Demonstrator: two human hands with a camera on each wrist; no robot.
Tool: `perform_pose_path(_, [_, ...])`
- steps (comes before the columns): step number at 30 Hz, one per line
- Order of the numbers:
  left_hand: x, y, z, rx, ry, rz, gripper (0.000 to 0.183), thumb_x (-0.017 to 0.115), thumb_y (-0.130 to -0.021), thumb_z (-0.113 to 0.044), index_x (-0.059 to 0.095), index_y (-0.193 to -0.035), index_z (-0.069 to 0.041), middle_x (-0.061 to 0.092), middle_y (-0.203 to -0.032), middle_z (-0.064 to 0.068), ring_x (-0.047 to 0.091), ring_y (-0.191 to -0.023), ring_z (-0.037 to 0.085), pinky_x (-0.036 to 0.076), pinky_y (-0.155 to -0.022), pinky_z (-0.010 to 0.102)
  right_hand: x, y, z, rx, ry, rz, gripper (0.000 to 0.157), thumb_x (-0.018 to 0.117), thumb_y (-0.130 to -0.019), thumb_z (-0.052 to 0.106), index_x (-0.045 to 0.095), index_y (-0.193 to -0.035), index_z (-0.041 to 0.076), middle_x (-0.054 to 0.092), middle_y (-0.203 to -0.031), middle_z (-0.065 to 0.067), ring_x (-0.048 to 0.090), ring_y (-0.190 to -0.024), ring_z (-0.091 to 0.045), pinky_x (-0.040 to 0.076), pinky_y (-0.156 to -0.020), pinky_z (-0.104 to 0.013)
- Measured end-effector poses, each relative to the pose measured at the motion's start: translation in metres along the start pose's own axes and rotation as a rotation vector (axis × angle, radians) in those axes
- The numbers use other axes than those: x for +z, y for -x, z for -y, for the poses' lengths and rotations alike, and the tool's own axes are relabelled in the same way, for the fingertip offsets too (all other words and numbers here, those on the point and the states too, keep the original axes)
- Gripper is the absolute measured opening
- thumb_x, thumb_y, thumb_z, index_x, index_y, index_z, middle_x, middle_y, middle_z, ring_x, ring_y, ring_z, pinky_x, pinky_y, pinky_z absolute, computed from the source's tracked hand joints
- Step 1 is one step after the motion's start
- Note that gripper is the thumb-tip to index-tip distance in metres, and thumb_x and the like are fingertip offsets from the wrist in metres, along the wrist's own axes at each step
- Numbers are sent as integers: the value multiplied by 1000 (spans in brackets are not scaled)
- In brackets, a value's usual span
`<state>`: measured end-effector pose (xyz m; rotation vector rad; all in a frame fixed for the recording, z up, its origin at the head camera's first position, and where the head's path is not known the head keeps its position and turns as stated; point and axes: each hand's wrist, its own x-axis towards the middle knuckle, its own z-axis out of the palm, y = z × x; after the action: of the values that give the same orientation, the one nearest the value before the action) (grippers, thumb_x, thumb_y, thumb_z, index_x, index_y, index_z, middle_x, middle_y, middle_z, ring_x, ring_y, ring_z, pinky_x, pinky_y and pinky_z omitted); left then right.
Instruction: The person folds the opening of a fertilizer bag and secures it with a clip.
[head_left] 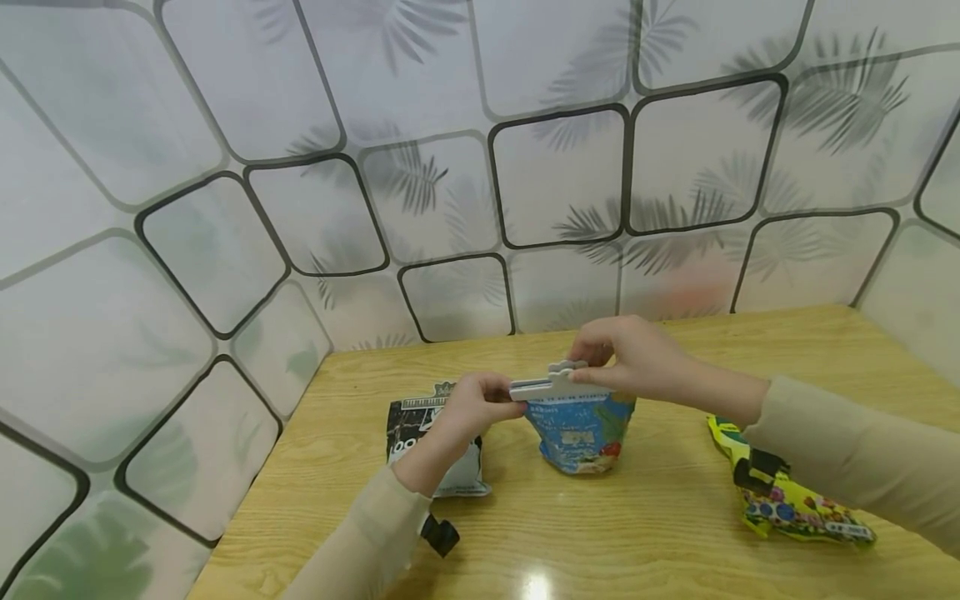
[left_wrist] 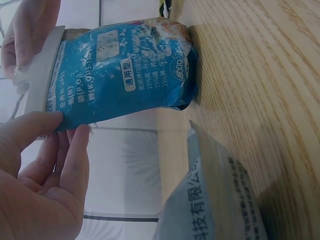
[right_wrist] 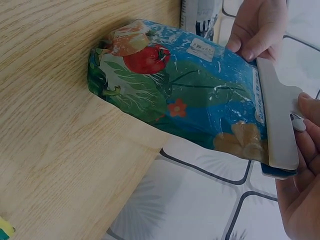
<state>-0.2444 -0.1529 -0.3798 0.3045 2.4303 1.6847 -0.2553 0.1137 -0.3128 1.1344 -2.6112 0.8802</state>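
A blue printed bag with vegetable pictures stands upright on the table. Across its top edge sits a white bag clip. My left hand pinches the bag's upper left corner by the clip's end; thumb and fingers meet there in the left wrist view. My right hand grips the clip's handle, thumb on the near side and fingers behind it. Beside my left forearm stands a black and white bag with a greyish clip on top, partly hidden by that hand.
A yellow flowered bag with a black clip lies on the right, under my right forearm. The wooden table meets a patterned curtain-like wall at the back and sides. A black strap piece shows at my left wrist.
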Motion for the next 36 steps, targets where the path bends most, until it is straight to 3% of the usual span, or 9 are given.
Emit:
perform_pose_path(12, [0,0,0,-12,4,-13,13,78,-95,-3,77,-107,3,78,-102,12,67,-82,8,60,-97,52,0,0,1,5,-9,26,8,84,-93,17,78,-98,16,77,-89,6,70,-77,-4,65,-77,-43])
perform_pose_path(25, [1,1,0,2,0,-13,14,77,-96,-4,77,-108,3,78,-102,13,67,-82,8,60,-96,49,1,2,4,38,4,33,12,83,-94,15,76,-103,12,77,-89,4,71,-79,-6,66,-76,-37])
perform_pose_path(36, [1,2,0,-11,13,-16,13,77,-96,-4,77,-108,2,78,-102,12,67,-82,8,58,-100,54,14,5,-3,32,-79,-61,13,84,-91,9,77,-102,8,76,-87,1,69,-76,-6,62,-70,-24])
